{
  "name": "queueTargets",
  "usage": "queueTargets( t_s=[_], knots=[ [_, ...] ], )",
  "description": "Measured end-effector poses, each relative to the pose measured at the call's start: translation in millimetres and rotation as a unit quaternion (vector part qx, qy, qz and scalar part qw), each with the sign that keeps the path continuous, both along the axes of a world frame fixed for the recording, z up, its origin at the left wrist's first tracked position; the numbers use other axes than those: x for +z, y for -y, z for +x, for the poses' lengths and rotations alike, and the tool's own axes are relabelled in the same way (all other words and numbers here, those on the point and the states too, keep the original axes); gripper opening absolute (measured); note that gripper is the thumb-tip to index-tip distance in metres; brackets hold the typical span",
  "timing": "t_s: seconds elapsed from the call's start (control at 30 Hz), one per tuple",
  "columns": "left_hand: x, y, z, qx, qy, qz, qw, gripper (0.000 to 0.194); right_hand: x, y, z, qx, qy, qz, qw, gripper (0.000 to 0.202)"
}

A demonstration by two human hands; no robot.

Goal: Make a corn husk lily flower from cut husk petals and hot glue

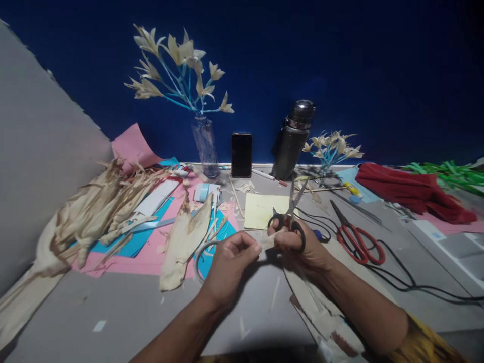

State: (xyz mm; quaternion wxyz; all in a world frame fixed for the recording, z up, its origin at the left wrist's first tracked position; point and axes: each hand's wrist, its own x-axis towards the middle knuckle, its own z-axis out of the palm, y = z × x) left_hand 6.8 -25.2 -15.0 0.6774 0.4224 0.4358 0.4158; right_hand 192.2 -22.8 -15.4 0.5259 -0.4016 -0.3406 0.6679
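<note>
Between my two hands a small pale strip of corn husk (267,242) is stretched over the table. My left hand (236,254) pinches its left end between thumb and fingertips. Black-handled scissors (289,217) sit in my right hand (302,247), blades apart and pointing up and away; the thumb and fingers of that hand also touch the strip's right end. Beneath my right forearm lie long husk pieces (321,315). A yellow paper pad (260,209) is just beyond my hands. Left of my left hand lies a broad flat husk (177,247).
A heap of dried husks (86,217) covers the left side. At the back stand a glass bottle (206,146) with husk flowers, a phone (241,156) and a flask (293,141). Red-handled scissors (361,244), a black cable (412,287) and red cloth (412,191) lie rightward.
</note>
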Motion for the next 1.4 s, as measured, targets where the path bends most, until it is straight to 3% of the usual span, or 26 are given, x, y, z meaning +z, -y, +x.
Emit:
queueTargets(
  t_s=[0.13, 0.27, 0.4, 0.63, 0.77, 0.9, 1.17, 1.4],
  knots=[
    [-2.2, 2, 0, -0.019, 0.001, 0.006, 1.000, 0.030, 5.4, 3, -2, -0.039, 0.077, 0.009, 0.996, 0.036],
    [-0.2, 2, 2, -0.060, 0.083, -0.037, 0.994, 0.034, 7.5, 1, 5, -0.010, -0.017, 0.018, 1.000, 0.031],
    [8.2, 2, 3, -0.008, 0.112, -0.060, 0.992, 0.035, 10.2, 1, 7, -0.047, -0.107, 0.028, 0.993, 0.029],
    [8.0, 8, 10, 0.002, 0.071, -0.024, 0.997, 0.030, 8.3, 11, -15, 0.025, -0.023, 0.056, 0.998, 0.033],
    [7.5, 7, 10, -0.003, 0.058, -0.013, 0.998, 0.031, 9.7, 10, -8, 0.008, -0.039, 0.059, 0.997, 0.033],
    [9.3, 3, 6, 0.047, 0.074, -0.014, 0.996, 0.031, 14.2, 5, 1, -0.043, -0.089, 0.032, 0.995, 0.030],
    [4.6, 7, 10, 0.006, 0.020, 0.007, 1.000, 0.033, 7.8, 10, -10, -0.011, 0.021, 0.036, 0.999, 0.035],
    [6.6, 2, 3, 0.020, 0.037, 0.004, 0.999, 0.029, 11.8, 2, 2, -0.085, -0.092, 0.033, 0.992, 0.035]
  ],
)
